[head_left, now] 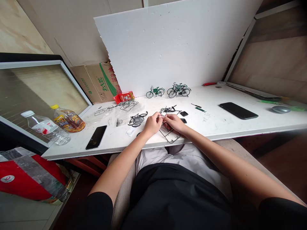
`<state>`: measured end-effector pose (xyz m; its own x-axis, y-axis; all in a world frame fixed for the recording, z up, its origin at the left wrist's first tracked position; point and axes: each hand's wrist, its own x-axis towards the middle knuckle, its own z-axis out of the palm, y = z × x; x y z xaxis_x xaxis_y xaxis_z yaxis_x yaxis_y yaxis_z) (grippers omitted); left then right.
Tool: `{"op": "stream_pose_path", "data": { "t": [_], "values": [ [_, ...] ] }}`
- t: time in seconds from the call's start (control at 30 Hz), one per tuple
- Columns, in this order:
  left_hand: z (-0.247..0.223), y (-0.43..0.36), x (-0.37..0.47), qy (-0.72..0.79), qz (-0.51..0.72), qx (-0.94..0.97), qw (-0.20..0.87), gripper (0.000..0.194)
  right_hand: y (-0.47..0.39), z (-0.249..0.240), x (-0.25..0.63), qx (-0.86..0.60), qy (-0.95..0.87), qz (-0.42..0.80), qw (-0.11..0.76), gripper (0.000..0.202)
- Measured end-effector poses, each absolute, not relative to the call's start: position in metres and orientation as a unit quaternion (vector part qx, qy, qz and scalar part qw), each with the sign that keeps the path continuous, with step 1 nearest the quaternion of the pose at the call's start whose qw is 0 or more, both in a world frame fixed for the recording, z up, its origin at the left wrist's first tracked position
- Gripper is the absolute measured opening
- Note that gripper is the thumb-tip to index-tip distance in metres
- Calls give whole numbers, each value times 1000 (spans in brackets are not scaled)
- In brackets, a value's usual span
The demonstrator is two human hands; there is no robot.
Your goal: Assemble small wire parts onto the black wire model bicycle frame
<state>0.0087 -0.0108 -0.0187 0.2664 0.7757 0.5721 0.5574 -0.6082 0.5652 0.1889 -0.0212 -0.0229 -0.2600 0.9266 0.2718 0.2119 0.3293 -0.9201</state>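
Observation:
My left hand (153, 124) and my right hand (174, 122) meet over the front of the table, fingers pinched. Between the fingertips is a thin, dark curved piece, too small to name and mostly hidden. A black plastic parts frame (173, 139) lies under my right hand, with something reddish beside it. Just beyond the hands are loose black parts (168, 109) and small black squares (184, 113). Left of my left hand sits a cluster of black model bicycle wheels and parts (137, 120). Finished-looking green model bicycles (155, 92) stand at the back.
Phones (96, 137) (238, 110) lie on both sides of the white table (211, 126). Two bottles (69, 119) rest at the left, near a red packet (123, 97) and more parts frames (129, 104). A small screwdriver (196, 105) and a mouse (281, 109) are to the right.

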Motion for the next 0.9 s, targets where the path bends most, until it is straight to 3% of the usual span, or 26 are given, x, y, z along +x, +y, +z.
{"op": "stream_pose_path", "data": {
  "t": [0.9],
  "values": [
    [-18,-11,9,447,377,802,122,20,-18,-26,188,-445,-730,319,408,34]
  ]
}}
